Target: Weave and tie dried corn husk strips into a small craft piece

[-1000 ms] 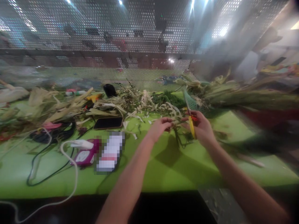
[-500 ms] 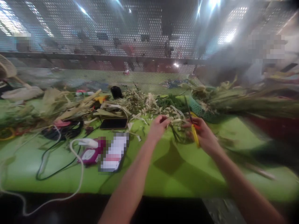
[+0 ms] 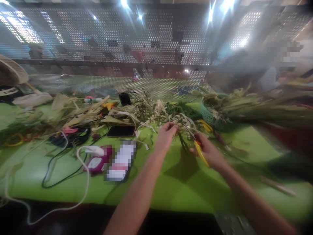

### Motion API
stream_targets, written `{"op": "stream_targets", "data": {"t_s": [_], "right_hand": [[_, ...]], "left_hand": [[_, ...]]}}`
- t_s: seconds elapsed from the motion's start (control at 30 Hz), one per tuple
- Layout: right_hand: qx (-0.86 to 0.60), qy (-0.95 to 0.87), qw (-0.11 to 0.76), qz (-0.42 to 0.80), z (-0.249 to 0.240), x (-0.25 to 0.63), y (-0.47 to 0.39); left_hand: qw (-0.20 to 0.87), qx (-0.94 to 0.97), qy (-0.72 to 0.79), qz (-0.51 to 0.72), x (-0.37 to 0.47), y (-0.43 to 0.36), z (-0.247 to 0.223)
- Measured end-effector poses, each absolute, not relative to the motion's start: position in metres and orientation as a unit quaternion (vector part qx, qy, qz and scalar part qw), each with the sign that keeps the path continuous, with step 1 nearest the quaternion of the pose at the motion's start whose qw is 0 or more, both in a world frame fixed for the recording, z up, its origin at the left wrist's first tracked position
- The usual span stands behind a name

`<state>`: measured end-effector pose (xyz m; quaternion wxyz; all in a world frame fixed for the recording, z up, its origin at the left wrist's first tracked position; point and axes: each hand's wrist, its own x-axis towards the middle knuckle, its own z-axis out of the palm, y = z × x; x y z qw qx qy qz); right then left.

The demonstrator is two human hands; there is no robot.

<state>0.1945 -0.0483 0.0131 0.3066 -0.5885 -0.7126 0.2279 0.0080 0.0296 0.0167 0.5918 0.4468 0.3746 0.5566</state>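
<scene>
My left hand (image 3: 168, 132) is closed in a pinch on a pale piece of dried plant (image 3: 175, 122), partly hidden by the fingers. Wrapped round yellow-handled scissors (image 3: 201, 154), my right hand (image 3: 210, 150) is a little to the right. The scissor blades slant up and left towards the left fingertips; I cannot tell whether they touch the plant. Dark thin stems (image 3: 182, 140) lie between the hands. Behind them spreads a heap of dried husk strips and scraps (image 3: 146, 109).
A green basket (image 3: 207, 112) holding leaves stands at the right, beside a yellow object (image 3: 205, 125). At the left lie a dark phone (image 3: 121, 131), a lit phone (image 3: 121, 161), a purple box (image 3: 97, 164) and a white cable (image 3: 86, 186). A perforated metal screen (image 3: 156, 52) rises behind.
My right hand has lowered slightly, and the scissors have tilted from nearly upright to pointing left towards my left hand. The left hand keeps its pinch. The view has shifted slightly.
</scene>
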Motion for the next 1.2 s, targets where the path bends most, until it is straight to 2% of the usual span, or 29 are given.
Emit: {"op": "stream_targets", "data": {"t_s": [0.17,0.37,1.2], "right_hand": [[-0.607,-0.723,0.275,0.186,0.014,0.190,-0.050],[-0.609,-0.719,0.282,0.178,0.013,0.189,-0.052],[-0.611,-0.719,0.300,0.140,0.012,0.185,-0.056]], "left_hand": [[0.633,0.435,0.336,0.545,0.015,0.023,0.016],[0.673,0.407,0.303,0.538,0.019,0.022,0.010],[0.675,0.407,0.306,0.534,0.021,0.018,0.010]]}}
